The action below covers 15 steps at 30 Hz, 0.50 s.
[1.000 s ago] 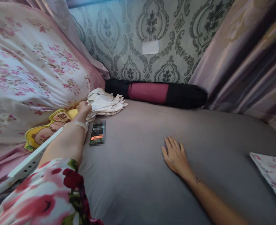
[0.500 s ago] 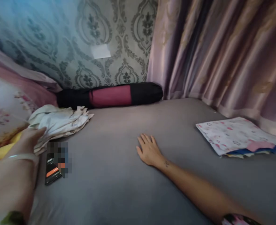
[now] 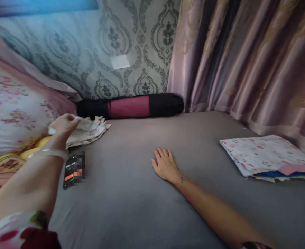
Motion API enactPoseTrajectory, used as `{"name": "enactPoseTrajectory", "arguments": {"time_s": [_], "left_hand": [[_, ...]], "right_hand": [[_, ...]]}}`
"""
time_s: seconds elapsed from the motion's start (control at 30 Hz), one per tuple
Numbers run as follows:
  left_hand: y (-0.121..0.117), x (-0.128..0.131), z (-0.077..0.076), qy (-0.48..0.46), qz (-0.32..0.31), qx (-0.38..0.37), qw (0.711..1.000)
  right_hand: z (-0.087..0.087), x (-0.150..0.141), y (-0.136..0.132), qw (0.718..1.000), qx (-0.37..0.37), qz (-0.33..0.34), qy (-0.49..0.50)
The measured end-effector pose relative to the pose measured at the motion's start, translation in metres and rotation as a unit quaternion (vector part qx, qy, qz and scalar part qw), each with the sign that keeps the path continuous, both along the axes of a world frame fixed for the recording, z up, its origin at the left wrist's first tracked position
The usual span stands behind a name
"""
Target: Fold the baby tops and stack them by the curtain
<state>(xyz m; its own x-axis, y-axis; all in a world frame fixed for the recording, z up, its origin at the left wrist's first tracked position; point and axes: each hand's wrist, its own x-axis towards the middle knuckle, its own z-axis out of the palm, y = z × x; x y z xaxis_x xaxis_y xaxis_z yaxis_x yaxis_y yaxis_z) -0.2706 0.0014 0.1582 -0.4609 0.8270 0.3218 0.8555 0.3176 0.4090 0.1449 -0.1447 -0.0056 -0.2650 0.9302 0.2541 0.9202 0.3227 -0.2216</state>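
My left hand (image 3: 64, 123) reaches over a small pile of pale, crumpled cloths (image 3: 91, 130) at the left of the grey sheet. Its fingers are pinched on a cloth at the pile's near side, and part of the pile is hidden behind the hand. My right hand (image 3: 165, 165) lies palm down on the grey bed sheet (image 3: 131, 152), fingers spread, holding nothing. Below the cloths lies a phone (image 3: 71, 171), its screen partly blurred out.
On the right rests a folded stack of printed fabric (image 3: 266, 152). A black and red roll-shaped bag (image 3: 129, 106) lies along the patterned wall. Curtains (image 3: 240, 62) hang at the right. A floral pillow (image 3: 15, 103) and a yellow plush-like item (image 3: 8, 166) are at the left.
My left hand has moved up and away from me at the cloth pile. The camera has turned slightly left. My right hand stays flat on the sheet.
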Motion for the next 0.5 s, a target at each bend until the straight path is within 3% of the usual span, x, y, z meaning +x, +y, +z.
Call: {"name": "enactPoseTrajectory", "arguments": {"time_s": [0.07, 0.2, 0.33, 0.5], "left_hand": [[0.003, 0.024, 0.014, 0.005, 0.007, 0.020, 1.000], [0.013, 0.064, 0.031, -0.024, -0.083, 0.090, 0.992], [0.018, 0.106, 0.039, -0.058, -0.125, 0.122, 0.983], [0.017, 0.170, 0.042, -0.175, -0.176, 0.103, 0.963]], "right_hand": [[-0.002, 0.000, 0.001, 1.000, 0.005, -0.001, -0.006], [-0.003, -0.002, 0.003, 1.000, 0.008, 0.002, -0.008], [-0.001, -0.003, 0.002, 1.000, 0.004, 0.006, 0.000], [0.002, 0.000, -0.001, 1.000, 0.006, 0.014, 0.018]]}}
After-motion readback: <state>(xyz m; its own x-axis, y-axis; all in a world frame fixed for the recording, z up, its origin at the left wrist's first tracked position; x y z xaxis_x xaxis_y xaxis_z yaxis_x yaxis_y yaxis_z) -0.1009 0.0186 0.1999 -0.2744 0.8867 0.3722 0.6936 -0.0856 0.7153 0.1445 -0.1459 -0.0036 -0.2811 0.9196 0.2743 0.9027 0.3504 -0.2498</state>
